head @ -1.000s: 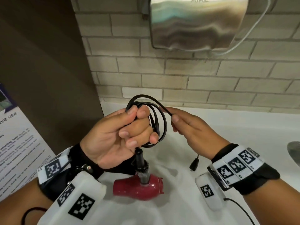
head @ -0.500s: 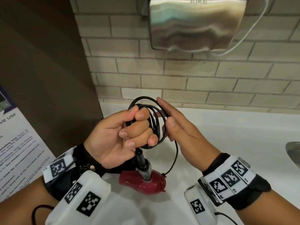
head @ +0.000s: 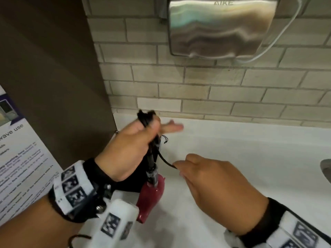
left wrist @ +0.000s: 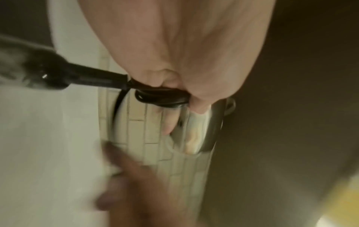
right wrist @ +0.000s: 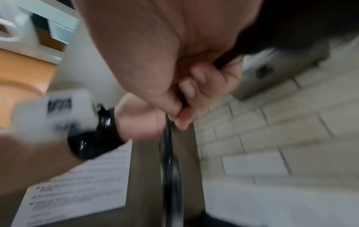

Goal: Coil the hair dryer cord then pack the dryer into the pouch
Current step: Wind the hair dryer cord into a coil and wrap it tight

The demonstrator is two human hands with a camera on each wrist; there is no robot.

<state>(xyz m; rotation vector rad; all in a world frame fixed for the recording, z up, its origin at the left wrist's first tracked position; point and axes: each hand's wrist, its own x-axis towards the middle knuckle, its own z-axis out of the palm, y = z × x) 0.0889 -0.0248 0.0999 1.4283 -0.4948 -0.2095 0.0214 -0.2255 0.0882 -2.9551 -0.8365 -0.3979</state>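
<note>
My left hand (head: 150, 127) grips the coiled black cord (head: 146, 116) above the counter, with the coil seen edge-on. In the left wrist view the loops (left wrist: 161, 98) sit under its curled fingers. The red hair dryer (head: 152, 194) hangs below by its black cord sleeve (head: 152, 169), its body low over the white counter. My right hand (head: 179, 169), lower right of the coil, pinches the cord's free stretch (head: 164, 161). A black fabric shape (head: 130, 176), maybe the pouch, lies under my left hand.
A steel hand dryer (head: 215, 27) is fixed to the brick wall above the white counter (head: 250, 149). A dark partition (head: 53, 77) with a printed notice (head: 19, 158) stands at the left. A metal fixture's edge (head: 326, 169) shows at far right.
My right hand has dropped from beside the coil to the lower right, drawing the free cord with it. My left hand has turned, so the coil now shows edge-on.
</note>
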